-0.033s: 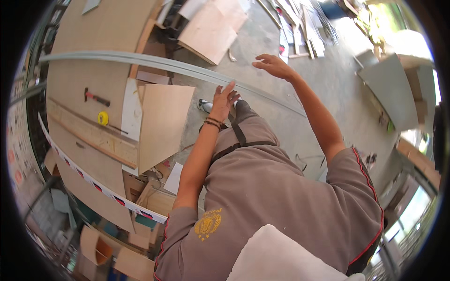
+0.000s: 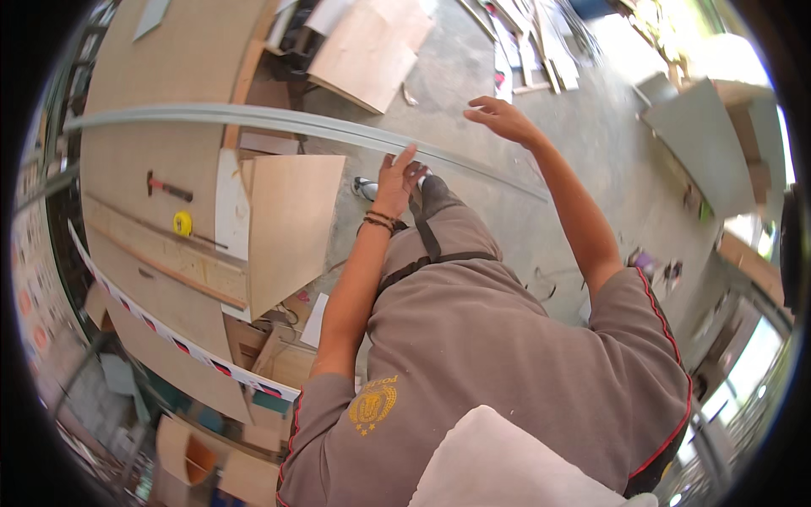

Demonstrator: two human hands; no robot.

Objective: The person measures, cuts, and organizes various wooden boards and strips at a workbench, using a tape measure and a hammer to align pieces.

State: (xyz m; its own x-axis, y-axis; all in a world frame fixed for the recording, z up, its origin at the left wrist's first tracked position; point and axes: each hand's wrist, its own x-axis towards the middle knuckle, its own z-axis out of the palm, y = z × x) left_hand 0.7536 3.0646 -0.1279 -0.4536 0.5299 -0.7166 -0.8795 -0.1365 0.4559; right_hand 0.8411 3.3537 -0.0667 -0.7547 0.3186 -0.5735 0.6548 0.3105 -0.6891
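Grey strip (image 2: 338, 130) crosses the plywood panel (image 2: 169, 68) and juts over the floor (image 2: 460, 84), its placement barely changed since the prior view, so handling appears unaltered: left hand (image 2: 393, 188) part-curled at its edge, grip not discernible, right hand (image 2: 507, 121) loosely open, empty.

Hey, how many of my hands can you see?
2. Your left hand is at the long grey rail, its grip partly hidden; your right hand is farther right, raised and apparently empty.
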